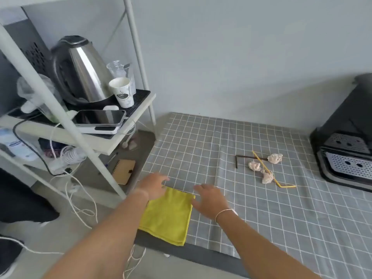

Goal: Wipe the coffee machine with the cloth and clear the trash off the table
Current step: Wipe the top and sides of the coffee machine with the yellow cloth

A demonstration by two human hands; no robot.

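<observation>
A folded yellow cloth (168,216) lies flat at the near left corner of the table with the grey checked tablecloth (281,218). My left hand (154,185) rests on the cloth's far left corner with fingers spread. My right hand (210,200) hovers at the cloth's right edge, fingers apart, holding nothing. The black coffee machine (346,137) stands at the table's right side, partly cut off by the frame. Three crumpled paper balls (266,176), a bent yellow straw (269,172) and a dark bent stick (244,158) lie in the middle of the table.
A white shelf rack (112,141) stands left of the table, holding a steel kettle (80,71), a paper cup (122,92), a plastic cup and a phone (100,116). Cables, a power strip and a brown notebook (123,171) lie on the floor below.
</observation>
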